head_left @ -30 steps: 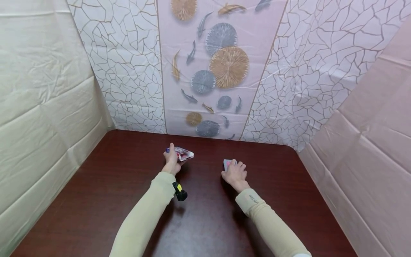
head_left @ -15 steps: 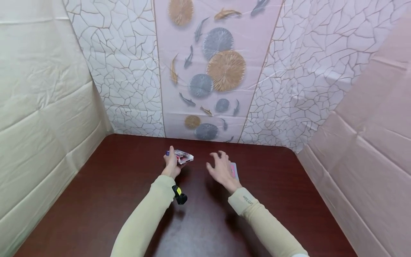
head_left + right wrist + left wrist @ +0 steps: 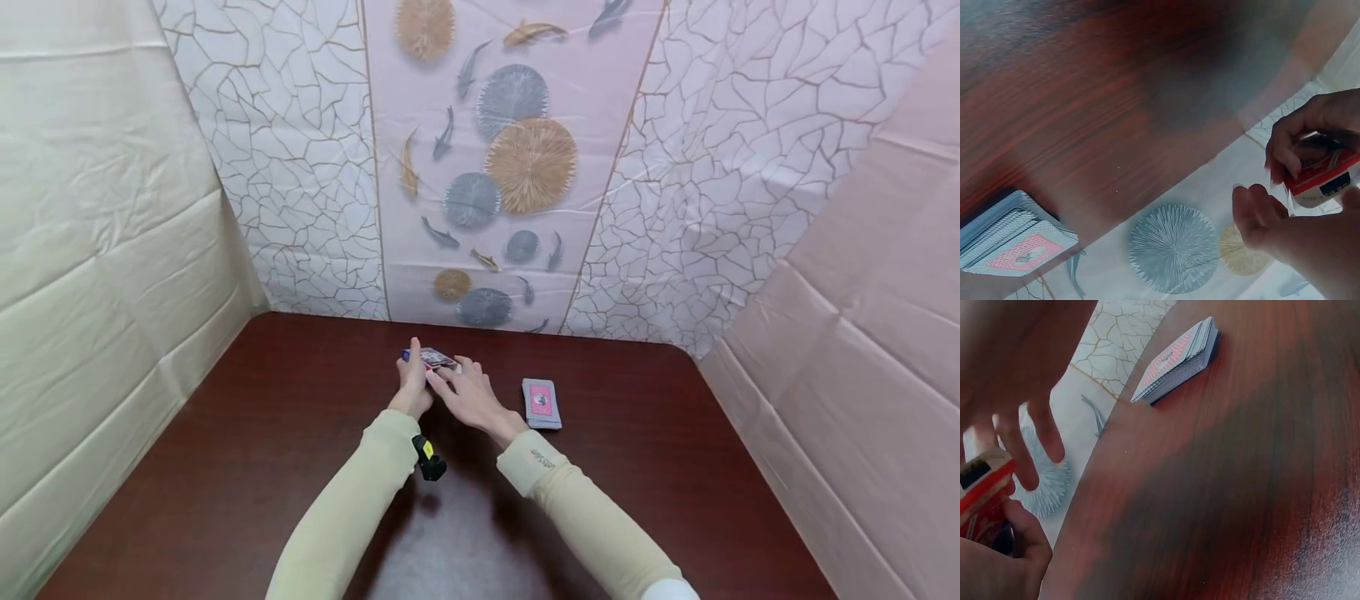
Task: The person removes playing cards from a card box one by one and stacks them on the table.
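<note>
My left hand (image 3: 413,389) grips a small card box (image 3: 437,358) above the far middle of the table. In the right wrist view its red and white end carries a dark printed label. My right hand (image 3: 474,396) is at the box's right end, fingers extended and spread in the left wrist view; whether they touch the box is hard to tell. To the right, a stack of playing cards (image 3: 542,402) lies on the table. Its top card shows a pink back with a pale border, and the stack's edges are slightly uneven in the left wrist view.
The dark reddish-brown table (image 3: 247,467) has a glossy surface. A patterned cloth (image 3: 480,208) hangs behind its far edge, and pale cloth walls (image 3: 112,250) close in both sides. A black wrist camera (image 3: 430,460) sits on the left sleeve.
My right hand has let go of the card stack and moved left to the box. The stack now shows in full. My left hand has shifted slightly right with the box.
</note>
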A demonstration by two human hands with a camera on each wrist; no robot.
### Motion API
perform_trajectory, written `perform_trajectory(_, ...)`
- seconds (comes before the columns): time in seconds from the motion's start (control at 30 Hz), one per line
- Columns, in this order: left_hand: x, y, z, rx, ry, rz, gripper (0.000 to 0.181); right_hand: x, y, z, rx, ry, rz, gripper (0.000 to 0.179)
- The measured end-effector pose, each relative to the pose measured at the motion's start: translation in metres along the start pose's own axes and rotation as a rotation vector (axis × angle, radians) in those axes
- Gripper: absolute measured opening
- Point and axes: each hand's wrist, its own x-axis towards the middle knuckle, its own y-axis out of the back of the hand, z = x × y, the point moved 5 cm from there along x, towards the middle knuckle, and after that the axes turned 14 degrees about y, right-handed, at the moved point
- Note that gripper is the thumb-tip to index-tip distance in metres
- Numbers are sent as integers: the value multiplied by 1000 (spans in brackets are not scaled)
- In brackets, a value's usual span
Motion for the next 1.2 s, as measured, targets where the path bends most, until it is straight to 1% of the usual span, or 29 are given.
perform_trajectory(0.13,2,-4,-2,14,-3,-5,90,3,-2,-1,-31,-16,-47,59)
perform_trajectory(0.3,2,-5,-3,48,2,-10,89,4,-4,2,-17,-47,-87,64)
perform_trajectory(0.47,2,-3,-1,46,9,-17,89,4,-6,2,-13,-46,-96,66)
perform_trajectory(0.63,2,3,3,37,13,1,89,3,-3,-1,-9,-5,-55,59)
perform_trajectory(0.83,-1,10,9,53,19,31,89,-1,1,-4,5,51,35,46)
perform_trajectory(0.97,-1,11,12,25,13,23,88,-2,5,-6,3,95,91,34)
perform_trajectory(1.1,1,13,13,-15,3,31,88,-4,7,-7,0,106,102,28)
perform_trajectory(1.2,2,16,13,-22,3,51,89,-6,8,-8,-2,103,94,27)
